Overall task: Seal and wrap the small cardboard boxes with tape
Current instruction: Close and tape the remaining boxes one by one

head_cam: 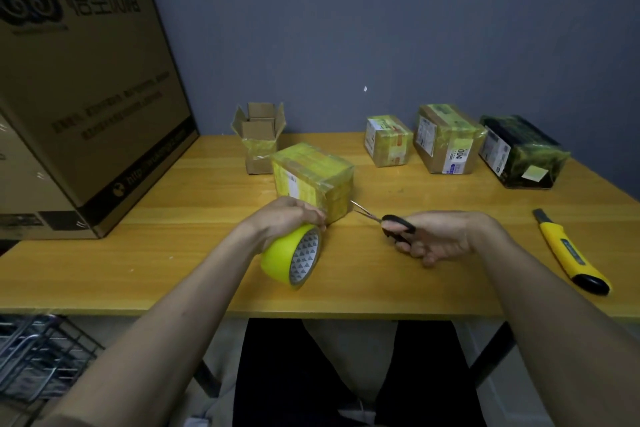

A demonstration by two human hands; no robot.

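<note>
A small cardboard box (313,175) wrapped in yellowish tape stands in the middle of the wooden table (173,253). My left hand (287,218) grips a yellow tape roll (291,255) right in front of the box, its fingers at the box's near corner. My right hand (440,236) holds black-handled scissors (384,220), whose blades point left at the box's lower right corner. Whether a strip of tape runs from the roll to the box is hard to tell.
An open small box (259,139) stands behind the wrapped one. Three wrapped parcels (388,140) (446,144) (523,152) line the back right. A yellow utility knife (571,253) lies at the right. A large cardboard carton (79,80) fills the left side.
</note>
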